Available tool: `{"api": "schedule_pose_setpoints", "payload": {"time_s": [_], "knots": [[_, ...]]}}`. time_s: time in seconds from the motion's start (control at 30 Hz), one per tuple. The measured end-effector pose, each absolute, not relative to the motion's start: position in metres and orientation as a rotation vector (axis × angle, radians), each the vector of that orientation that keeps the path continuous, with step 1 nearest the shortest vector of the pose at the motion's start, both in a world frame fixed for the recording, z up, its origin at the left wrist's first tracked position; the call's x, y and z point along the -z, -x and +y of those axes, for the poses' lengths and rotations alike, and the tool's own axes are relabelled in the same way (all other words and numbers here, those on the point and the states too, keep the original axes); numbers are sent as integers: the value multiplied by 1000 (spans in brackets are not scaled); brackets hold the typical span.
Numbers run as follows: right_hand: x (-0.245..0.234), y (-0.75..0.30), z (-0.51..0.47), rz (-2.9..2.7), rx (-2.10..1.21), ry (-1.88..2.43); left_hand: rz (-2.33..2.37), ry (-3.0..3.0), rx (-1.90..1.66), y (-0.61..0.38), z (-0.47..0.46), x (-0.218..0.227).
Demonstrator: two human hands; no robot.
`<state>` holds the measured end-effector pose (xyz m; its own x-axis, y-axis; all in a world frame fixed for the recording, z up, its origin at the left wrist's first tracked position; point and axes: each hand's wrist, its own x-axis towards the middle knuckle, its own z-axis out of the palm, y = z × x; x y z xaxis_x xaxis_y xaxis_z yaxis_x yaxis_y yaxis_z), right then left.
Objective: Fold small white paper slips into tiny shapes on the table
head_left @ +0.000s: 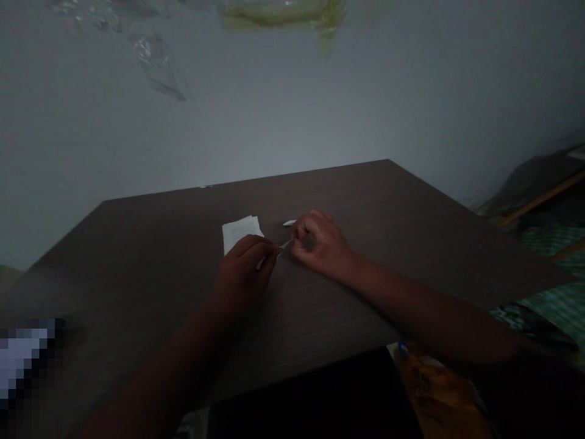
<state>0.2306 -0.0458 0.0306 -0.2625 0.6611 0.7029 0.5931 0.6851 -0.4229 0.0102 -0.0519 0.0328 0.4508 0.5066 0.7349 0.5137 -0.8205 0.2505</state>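
Note:
Over the middle of the dark wooden table, my left hand and my right hand are close together. A thin pale strip, perhaps paper, spans the small gap between their fingertips. Both hands are closed in a pinch, one at each end of the strip. Small white paper sheets with faint lines of print lie just behind my left hand, which covers their near part. Beyond my right hand's fingers lies a small white piece, partly hidden by them.
A pale wall rises behind the table, with clear plastic and a yellowish strip on it. A blurred-out flat device lies at the left. Green checked cloth and an orange bag are below on the right.

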Motion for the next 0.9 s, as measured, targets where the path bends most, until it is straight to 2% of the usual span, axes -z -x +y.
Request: {"api": "schedule_pose_setpoints", "payload": {"time_s": [0.5,0.9], "knots": [[-19,-248,-22,-1825,51,1067,-1062,2622,1325,2,-47,-30],[-19,-212,-53,-2092,18,947,-958,2752,1291,-10,-48,-27]]}}
